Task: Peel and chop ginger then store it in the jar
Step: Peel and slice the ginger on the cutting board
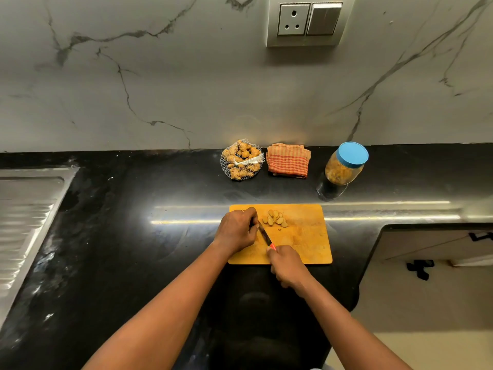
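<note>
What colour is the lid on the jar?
Blue; the jar's lid shows clearly in the head view.

On the cutting board (306, 241), at the black counter's (133, 209) front edge, the right hand (286, 265) grips a red-handled knife (264, 235). Its blade meets the left hand (236, 228), curled near the board's far left corner. Ginger slices (276, 218) lie just beside. A net bag of ginger (241, 160), a cloth (288, 160) and a blue-lidded jar (346, 164) line the back edge.

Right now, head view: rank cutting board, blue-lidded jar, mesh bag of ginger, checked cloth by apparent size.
1. cutting board, clearly largest, though nearest the camera.
2. blue-lidded jar.
3. mesh bag of ginger and checked cloth: look about alike, so not ranked.
</note>
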A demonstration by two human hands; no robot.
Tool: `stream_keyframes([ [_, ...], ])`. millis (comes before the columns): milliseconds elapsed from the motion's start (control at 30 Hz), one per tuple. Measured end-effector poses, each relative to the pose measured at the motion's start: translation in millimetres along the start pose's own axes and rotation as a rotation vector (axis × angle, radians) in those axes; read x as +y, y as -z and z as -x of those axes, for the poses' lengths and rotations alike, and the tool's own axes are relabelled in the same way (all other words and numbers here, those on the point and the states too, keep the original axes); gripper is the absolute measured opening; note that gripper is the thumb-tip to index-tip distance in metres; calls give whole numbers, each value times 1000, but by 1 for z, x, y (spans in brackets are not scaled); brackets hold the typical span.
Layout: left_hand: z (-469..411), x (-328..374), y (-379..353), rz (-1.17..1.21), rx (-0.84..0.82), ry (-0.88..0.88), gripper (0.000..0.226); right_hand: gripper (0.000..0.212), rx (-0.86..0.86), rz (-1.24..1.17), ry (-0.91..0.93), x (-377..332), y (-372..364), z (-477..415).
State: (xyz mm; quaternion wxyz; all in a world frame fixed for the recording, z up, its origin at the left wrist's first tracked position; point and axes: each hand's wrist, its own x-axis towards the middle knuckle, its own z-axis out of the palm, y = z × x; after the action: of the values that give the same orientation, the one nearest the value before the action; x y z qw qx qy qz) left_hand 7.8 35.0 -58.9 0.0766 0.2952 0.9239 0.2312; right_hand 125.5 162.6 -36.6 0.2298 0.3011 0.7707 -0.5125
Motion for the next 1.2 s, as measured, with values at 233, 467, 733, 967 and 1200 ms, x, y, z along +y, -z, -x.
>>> stream_keyframes([
  [233,-1,-2,7,-64,-52,-50,11,39,-251,-442,-298,-5,18,0],
  [467,-9,-19,25,-95,-19,51,4,46,-177,-247,-203,-11,9,0],
  [733,-37,-13,34,-125,-133,117,16,49,-148,-111,-172,-13,8,-2],
  [967,-40,-16,39,-106,-217,85,14,57,23,-2,73,-3,10,-1],
  [1200,-41,-13,39,-79,-211,92,25,56,324,308,232,7,25,-11],
])
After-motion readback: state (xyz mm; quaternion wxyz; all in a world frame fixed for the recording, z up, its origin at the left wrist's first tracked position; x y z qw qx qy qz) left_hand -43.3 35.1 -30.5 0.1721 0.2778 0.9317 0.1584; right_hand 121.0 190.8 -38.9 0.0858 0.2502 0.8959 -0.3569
